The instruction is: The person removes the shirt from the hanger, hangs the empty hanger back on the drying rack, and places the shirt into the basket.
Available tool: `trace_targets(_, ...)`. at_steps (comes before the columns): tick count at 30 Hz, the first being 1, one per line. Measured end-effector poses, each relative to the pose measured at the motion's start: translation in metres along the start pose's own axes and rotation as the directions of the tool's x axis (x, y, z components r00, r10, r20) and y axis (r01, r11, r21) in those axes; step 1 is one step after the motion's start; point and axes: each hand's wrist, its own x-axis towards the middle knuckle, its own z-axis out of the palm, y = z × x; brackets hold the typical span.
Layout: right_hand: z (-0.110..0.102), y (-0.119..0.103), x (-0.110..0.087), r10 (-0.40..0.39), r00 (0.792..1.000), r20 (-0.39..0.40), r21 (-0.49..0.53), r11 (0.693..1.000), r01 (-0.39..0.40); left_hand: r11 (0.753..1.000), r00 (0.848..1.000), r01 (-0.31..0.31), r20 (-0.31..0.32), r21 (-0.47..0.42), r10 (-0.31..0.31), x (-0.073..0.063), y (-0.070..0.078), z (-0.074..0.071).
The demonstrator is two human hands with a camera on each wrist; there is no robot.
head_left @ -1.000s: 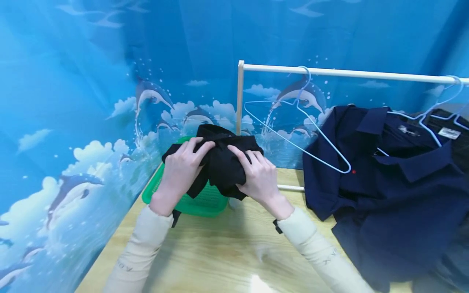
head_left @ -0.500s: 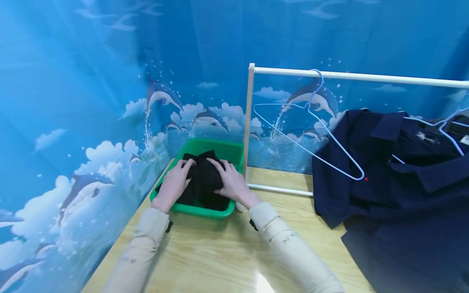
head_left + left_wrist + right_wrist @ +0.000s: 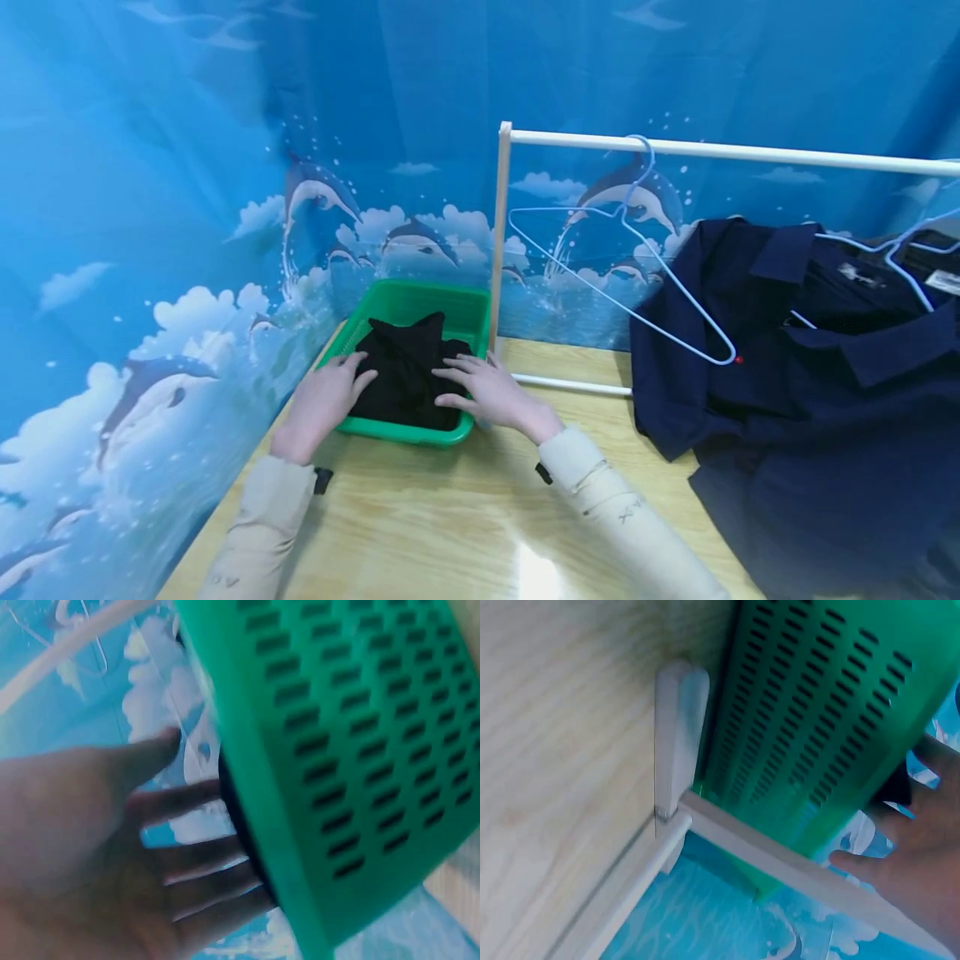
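A crumpled black garment (image 3: 401, 371) lies inside the green perforated basket (image 3: 408, 432) in the head view. My left hand (image 3: 322, 400) is over the basket's left rim, fingers spread and extended beside the cloth. Over the right rim is my right hand (image 3: 491, 392), its fingers straight and pointing inward at the garment's edge. Neither hand grips the cloth. From the left wrist, the left hand (image 3: 97, 840) shows with thumb and fingers apart, fingertips passing behind the basket wall (image 3: 360, 750). The right wrist view has the right hand (image 3: 922, 840) beside the basket's rim.
A white rack (image 3: 712, 150) stands right of the basket, its post (image 3: 500, 242) close to the basket's side. One bare blue hanger (image 3: 622, 217) hangs from its rail. Dark navy shirts (image 3: 810, 400) hang farther right. The wooden table (image 3: 435, 517) extends in front.
Both hands lowered the bunched black garment from above the basket into it. They have since let go and drawn apart toward opposite rims, fingers straightened.
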Motion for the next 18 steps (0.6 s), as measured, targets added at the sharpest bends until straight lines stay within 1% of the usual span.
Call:
trace_targets(1, 0.002, -0.002, 0.0, -0.002, 1.0, 0.022, -0.013, 1.0, 0.002, 1.0, 0.998, 0.005, 0.066, -0.017, -0.004, -0.002, 0.002, 0.002)
trace_targets(2, 0.005, -0.003, 0.0, 0.0, 0.999, 0.041, -0.023, 1.0, 0.001, 0.999, 0.99, 0.016, 0.138, -0.042, -0.01, -0.003, 0.005, 0.004)
trace_targets(4, 0.009, -0.006, 0.0, 0.008, 0.998, 0.067, -0.034, 0.999, -0.005, 0.996, 0.965, 0.043, 0.263, -0.083, -0.02, -0.002, 0.006, 0.012)
trace_targets(5, 0.01, -0.007, 0.001, 0.012, 0.997, 0.073, -0.041, 0.999, -0.009, 0.994, 0.951, 0.053, 0.308, -0.096, -0.021, -0.001, 0.006, 0.016)
trace_targets(7, 0.011, -0.007, 0.001, 0.017, 0.997, 0.076, -0.036, 0.999, -0.014, 0.992, 0.936, 0.056, 0.352, -0.113, -0.013, 0.003, 0.004, 0.022)
trace_targets(8, 0.01, -0.008, 0.0, 0.018, 0.997, 0.076, -0.026, 1.0, -0.016, 0.992, 0.933, 0.05, 0.359, -0.118, -0.004, 0.004, 0.003, 0.024)
trace_targets(9, 0.009, -0.007, -0.001, 0.016, 0.997, 0.073, -0.019, 1.0, -0.015, 0.991, 0.935, 0.04, 0.356, -0.124, 0.007, 0.006, 0.001, 0.025)
trace_targets(10, 0.007, -0.007, -0.003, 0.01, 0.998, 0.065, -0.016, 1.0, -0.009, 0.992, 0.939, 0.026, 0.343, -0.125, 0.018, 0.007, 0.0, 0.026)
trace_targets(12, 0.005, -0.007, -0.008, -0.007, 0.999, 0.032, -0.009, 1.0, 0.008, 0.994, 0.956, 0.0, 0.293, -0.109, 0.033, 0.008, 0.0, 0.025)
trace_targets(13, 0.003, -0.007, -0.011, -0.02, 1.0, 0.005, -0.004, 1.0, 0.02, 0.995, 0.966, -0.008, 0.257, -0.097, 0.033, 0.007, 0.0, 0.025)
trace_targets(15, 0.001, -0.007, -0.017, -0.052, 0.995, -0.085, -0.008, 0.999, 0.052, 0.997, 0.985, -0.018, 0.172, -0.078, 0.031, 0.006, 0.0, 0.024)
trace_targets(16, 0.0, -0.006, -0.021, -0.069, 0.987, -0.144, -0.014, 0.998, 0.068, 0.998, 0.992, -0.018, 0.127, -0.067, 0.027, 0.005, 0.001, 0.024)
trace_targets(17, 0.0, -0.006, -0.024, -0.087, 0.974, -0.21, -0.019, 0.996, 0.085, 0.998, 0.997, -0.022, 0.078, -0.057, 0.026, 0.005, 0.002, 0.023)
trace_targets(18, -0.001, -0.005, -0.028, -0.105, 0.955, -0.279, -0.02, 0.994, 0.103, 0.998, 0.999, -0.027, 0.028, -0.048, 0.029, 0.004, 0.004, 0.022)
